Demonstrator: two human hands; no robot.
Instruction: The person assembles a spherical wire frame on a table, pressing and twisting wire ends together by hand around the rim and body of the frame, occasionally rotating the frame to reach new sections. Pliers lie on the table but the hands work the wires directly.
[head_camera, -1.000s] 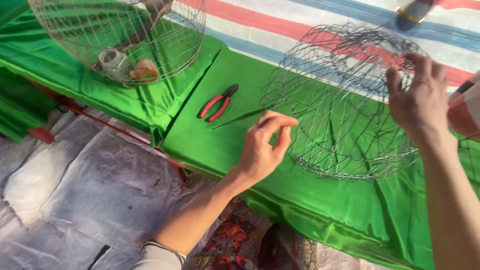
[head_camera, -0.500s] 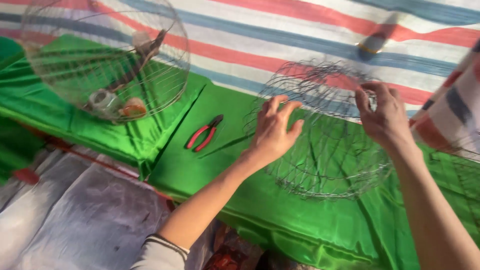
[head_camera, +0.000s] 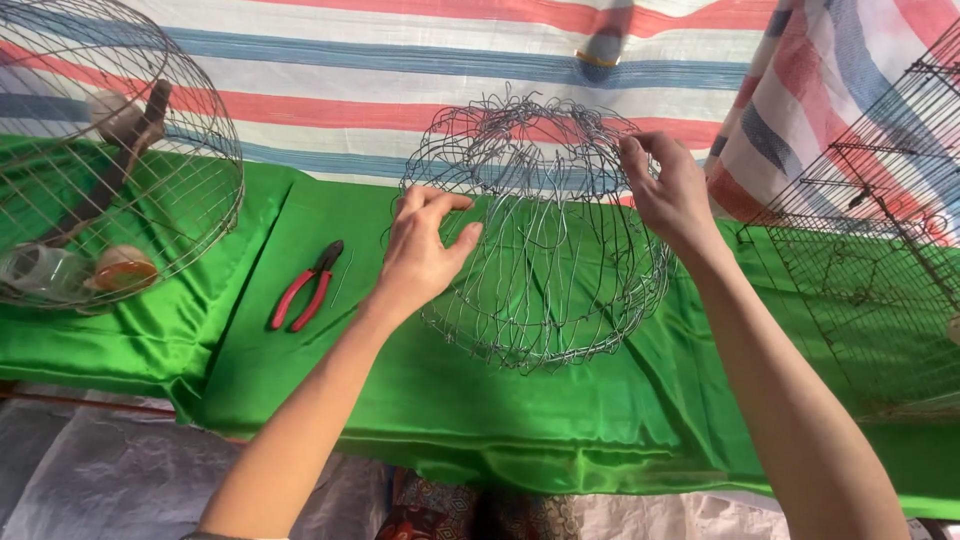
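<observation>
Your left hand (head_camera: 420, 250) grip pinches the half-woven wire cage (head_camera: 535, 235) at its left side, right hand (head_camera: 670, 195) apparently pinching top-rim wires; cage sits right of the pliers (head_camera: 305, 290). Steady both sides.

We're gripping the wire cage frame (head_camera: 540, 240) with left hand (head_camera: 420, 255) and right hand (head_camera: 672, 195), red pliers (head_camera: 306, 287) lying nearby on green cloth (head_camera: 420, 400).

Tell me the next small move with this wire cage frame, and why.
Probably bend the loose wire ends at the top rim inward. The wire cage frame rests on the green cloth, left hand bracing its side and right hand already pinching the rim, where stray ends stick up. The red-handled pliers lie close by if fingers fall short.
</observation>
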